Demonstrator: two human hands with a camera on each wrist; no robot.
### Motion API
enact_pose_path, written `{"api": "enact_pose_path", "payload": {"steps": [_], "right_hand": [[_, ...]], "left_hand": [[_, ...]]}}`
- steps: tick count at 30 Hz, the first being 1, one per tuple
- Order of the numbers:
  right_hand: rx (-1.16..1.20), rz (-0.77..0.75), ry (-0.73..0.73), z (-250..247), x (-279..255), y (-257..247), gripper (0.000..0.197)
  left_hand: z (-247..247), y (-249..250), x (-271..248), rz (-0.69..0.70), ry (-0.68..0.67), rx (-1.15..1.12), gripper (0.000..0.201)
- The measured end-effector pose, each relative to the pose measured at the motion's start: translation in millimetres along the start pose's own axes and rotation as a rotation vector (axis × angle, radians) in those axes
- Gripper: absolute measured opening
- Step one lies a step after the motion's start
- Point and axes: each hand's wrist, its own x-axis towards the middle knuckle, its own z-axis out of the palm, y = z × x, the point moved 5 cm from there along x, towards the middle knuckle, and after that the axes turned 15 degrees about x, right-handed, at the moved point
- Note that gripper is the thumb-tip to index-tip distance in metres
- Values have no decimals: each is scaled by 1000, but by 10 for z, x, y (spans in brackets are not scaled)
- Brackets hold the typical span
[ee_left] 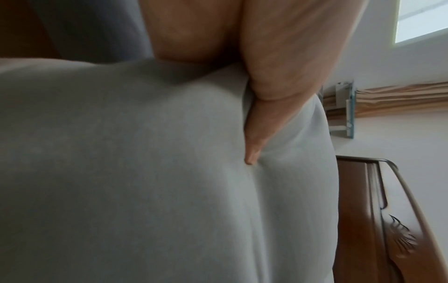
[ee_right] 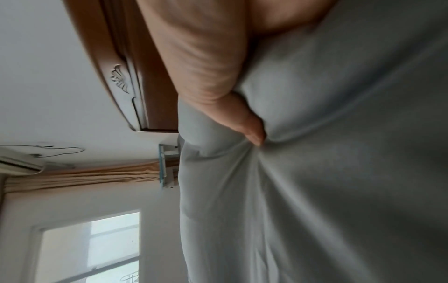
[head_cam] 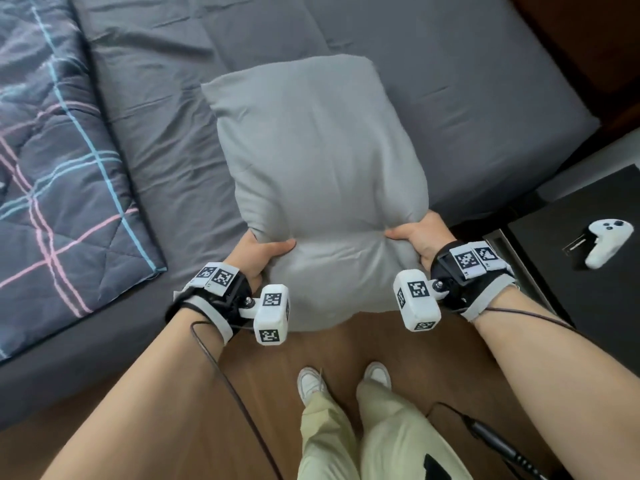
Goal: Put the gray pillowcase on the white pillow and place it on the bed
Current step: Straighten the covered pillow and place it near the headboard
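Observation:
The pillow (head_cam: 322, 174), wholly covered by the gray pillowcase, is held out over the near edge of the bed (head_cam: 166, 140); no white shows. My left hand (head_cam: 263, 252) grips its near left side, thumb on top. My right hand (head_cam: 414, 237) grips the near right side the same way. In the left wrist view the thumb (ee_left: 264, 118) digs into the gray fabric (ee_left: 145, 172). The right wrist view shows my thumb (ee_right: 252, 132) pressing a pucker into the pillowcase (ee_right: 339, 172). The fingers under the pillow are hidden.
A dark sheet covers the bed, with a plaid quilt (head_cam: 55, 168) on its left part. A black nightstand (head_cam: 588, 282) at the right carries a white controller (head_cam: 604, 242). Wooden floor and my feet (head_cam: 343, 379) lie below. A carved wooden headboard (ee_left: 378, 220) stands beyond the pillow.

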Motion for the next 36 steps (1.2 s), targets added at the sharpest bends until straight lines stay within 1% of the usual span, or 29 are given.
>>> {"api": "enact_pose_path", "payload": {"steps": [4, 7, 9, 13, 14, 15, 18, 22, 24, 27, 30, 33, 36], "right_hand": [[-32, -194, 46, -184, 49, -595, 21], [-18, -280, 34, -377, 111, -1066, 17], [-13, -329, 37, -534, 201, -1384, 18], [8, -372, 46, -899, 459, -2012, 20], [-1, -377, 42, -1022, 564, -2239, 21], [-12, -386, 30, -1039, 596, -2315, 22], [-41, -436, 8, -1232, 844, -2870, 23], [-60, -504, -20, -1409, 1260, -3532, 21], [-73, -502, -22, -1451, 1525, -3778, 20], [-66, -503, -29, -1435, 1990, -4068, 26], [-50, -474, -17, -1379, 2542, -4220, 31], [-83, -401, -3, -1343, 3197, -4185, 38], [-135, -277, 37, -1404, 3739, -3966, 46]], "left_hand": [[277, 546, 19, 73, 5, -15, 49], [521, 1095, 76, 143, -1, 16, 45], [728, 1485, 134, 194, -5, 44, 45], [1229, 2122, 300, 248, -14, 84, 45], [1405, 2306, 377, 255, -10, 80, 43], [1454, 2381, 389, 266, -13, 77, 40], [1802, 2797, 579, 296, -2, 48, 28], [2173, 3336, 840, 342, 12, 13, 23], [2287, 3594, 1009, 362, 26, 11, 26], [2368, 3953, 1384, 373, 55, 9, 41], [2438, 4155, 1917, 335, 39, 10, 47], [2483, 4130, 2563, 240, 41, 12, 51], [2570, 3946, 3103, 144, 37, 4, 50]]}}
